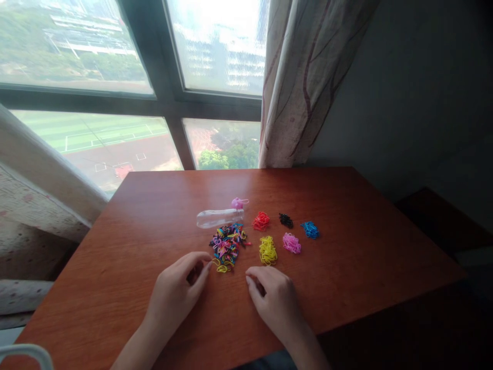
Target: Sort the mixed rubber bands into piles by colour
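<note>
My left hand (179,282) has thumb and forefinger pinched at the near left edge of a mixed pile of small rubber bands (227,244), at a loop of yellow rubber band (222,268). My right hand (273,295) rests on the table just below a heap of yellow rubber bands (267,251); its fingertips are closed together, and whatever may be between them is hidden. Sorted by colour, further heaps lie beyond it: red bands (261,221), black bands (285,220), pink bands (291,243) and blue bands (310,229).
Behind the mixed pile a clear plastic bottle (217,218) lies on its side, with a pink cap (238,203) by its mouth. The brown wooden table (365,246) ends at a window (169,103) with curtains (300,77). A white curved object (26,352) shows at the lower left.
</note>
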### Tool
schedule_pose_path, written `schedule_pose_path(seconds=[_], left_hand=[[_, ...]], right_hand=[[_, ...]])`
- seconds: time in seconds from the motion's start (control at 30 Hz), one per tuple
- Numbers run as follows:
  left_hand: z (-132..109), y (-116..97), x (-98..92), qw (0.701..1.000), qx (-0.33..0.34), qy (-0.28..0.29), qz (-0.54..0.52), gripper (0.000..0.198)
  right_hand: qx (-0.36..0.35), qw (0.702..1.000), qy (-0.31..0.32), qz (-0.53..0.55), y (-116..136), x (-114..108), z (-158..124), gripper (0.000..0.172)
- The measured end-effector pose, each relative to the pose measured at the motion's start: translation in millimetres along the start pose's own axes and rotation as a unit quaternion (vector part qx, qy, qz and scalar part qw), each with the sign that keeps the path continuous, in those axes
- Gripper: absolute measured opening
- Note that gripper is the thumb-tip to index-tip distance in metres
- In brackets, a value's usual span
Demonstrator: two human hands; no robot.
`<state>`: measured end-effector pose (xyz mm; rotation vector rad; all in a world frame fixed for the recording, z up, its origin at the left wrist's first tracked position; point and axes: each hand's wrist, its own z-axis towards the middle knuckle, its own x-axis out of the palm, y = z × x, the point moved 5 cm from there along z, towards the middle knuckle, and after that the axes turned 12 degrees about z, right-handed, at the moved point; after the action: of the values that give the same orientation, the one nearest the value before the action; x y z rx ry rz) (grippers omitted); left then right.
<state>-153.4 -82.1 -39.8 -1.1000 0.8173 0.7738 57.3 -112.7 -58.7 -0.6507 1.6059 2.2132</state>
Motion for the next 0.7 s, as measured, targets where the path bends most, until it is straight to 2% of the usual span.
schedule_pose_path(seconds=[0.1, 0.2, 0.37, 0.53, 0.7], left_hand=[[11.0, -24.2, 4.1, 0.997, 0.056, 0.043, 0.008, 0.014], [30.0, -57.1, 10.0, 0.990, 0.113, 0.074, 0.033, 0.014], [64.1, -102.7, 31.5, 0.968, 0.179, 0.136, 0.107, 0.013], [77.6, -115.4, 48.1, 0.959, 0.198, 0.151, 0.134, 0.008], [75.4, -110.2, 43.0, 0.958, 0.190, 0.155, 0.149, 0.010]], right_hand=[[-0.001, 1.000, 0.005, -0.002, 2.1, -0.2, 0.5, 0.016], [-0.004, 1.000, 0.009, -0.010, 3.8, -0.4, 0.6, 0.016], [-0.015, 0.999, -0.001, -0.032, 1.5, -0.4, -0.8, 0.016], [-0.025, 0.999, -0.010, -0.040, -1.5, 1.0, -3.6, 0.016], [-0.022, 0.999, -0.002, -0.036, -1.0, 1.5, -1.8, 0.017]])
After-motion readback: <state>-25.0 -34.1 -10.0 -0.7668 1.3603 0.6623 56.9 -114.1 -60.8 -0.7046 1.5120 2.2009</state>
